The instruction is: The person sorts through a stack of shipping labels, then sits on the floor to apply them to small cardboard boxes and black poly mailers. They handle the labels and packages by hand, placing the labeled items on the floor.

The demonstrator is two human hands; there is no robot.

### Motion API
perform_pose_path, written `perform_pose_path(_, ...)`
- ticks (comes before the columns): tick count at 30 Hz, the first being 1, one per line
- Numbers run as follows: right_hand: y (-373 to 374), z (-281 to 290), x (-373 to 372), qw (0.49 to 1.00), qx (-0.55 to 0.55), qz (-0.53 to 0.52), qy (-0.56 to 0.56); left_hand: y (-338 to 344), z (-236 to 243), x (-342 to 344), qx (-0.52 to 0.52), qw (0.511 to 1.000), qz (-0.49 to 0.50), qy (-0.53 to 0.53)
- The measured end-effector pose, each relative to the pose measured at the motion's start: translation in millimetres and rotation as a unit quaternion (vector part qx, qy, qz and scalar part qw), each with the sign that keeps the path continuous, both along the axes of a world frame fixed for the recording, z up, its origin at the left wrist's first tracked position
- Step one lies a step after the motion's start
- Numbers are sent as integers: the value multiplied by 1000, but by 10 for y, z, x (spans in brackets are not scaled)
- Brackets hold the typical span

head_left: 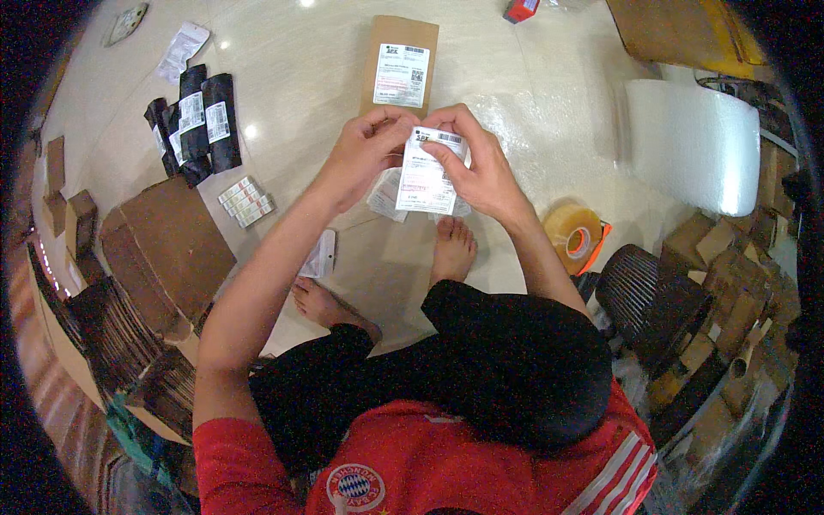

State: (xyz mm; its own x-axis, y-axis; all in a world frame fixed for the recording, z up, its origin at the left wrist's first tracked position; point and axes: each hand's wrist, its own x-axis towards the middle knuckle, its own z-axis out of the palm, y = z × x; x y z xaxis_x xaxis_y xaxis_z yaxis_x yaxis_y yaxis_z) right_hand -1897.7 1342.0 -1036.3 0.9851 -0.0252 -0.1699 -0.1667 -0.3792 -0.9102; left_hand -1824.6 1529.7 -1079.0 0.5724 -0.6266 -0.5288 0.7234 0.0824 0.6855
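Observation:
A white printed shipping label (425,190) is held up in front of me. My right hand (485,172) grips it by the right side, with the thumb lying across its face. At its upper left corner my left hand (369,154) is closed in a pinch; the fingertips partly hide what they hold. Just beyond both hands, a flat brown cardboard parcel (405,31) lies on the floor with a similar label on top. Below the held label, more white labels (386,199) lie between my hands and my feet, partly covered.
Several black wrapped parcels (223,129) and small white boxes (246,202) lie left. A brown carton (167,249) and stacked cardboard (112,326) stand nearer. To the right are a tape roll (562,232), a bubble wrap roll (695,146), a dark ribbed basket (639,287) and cardboard pieces.

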Motion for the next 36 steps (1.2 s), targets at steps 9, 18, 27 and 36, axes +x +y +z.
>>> perform_pose_path(9, -32, 131, 4, 998, 21, 39, -45, 113, -76, 104, -97, 986, -56, 120)
perform_pose_path(18, -41, 150, 35, 997, -8, 53, -51, 160, -122, 101, -136, 979, -57, 143)
perform_pose_path(27, -61, 111, 39, 997, -10, 52, -56, 160, -198, 67, -174, 967, -64, 177)
perform_pose_path(36, -45, 114, 47, 997, -16, 49, -65, 162, -249, 37, -173, 965, -65, 185)
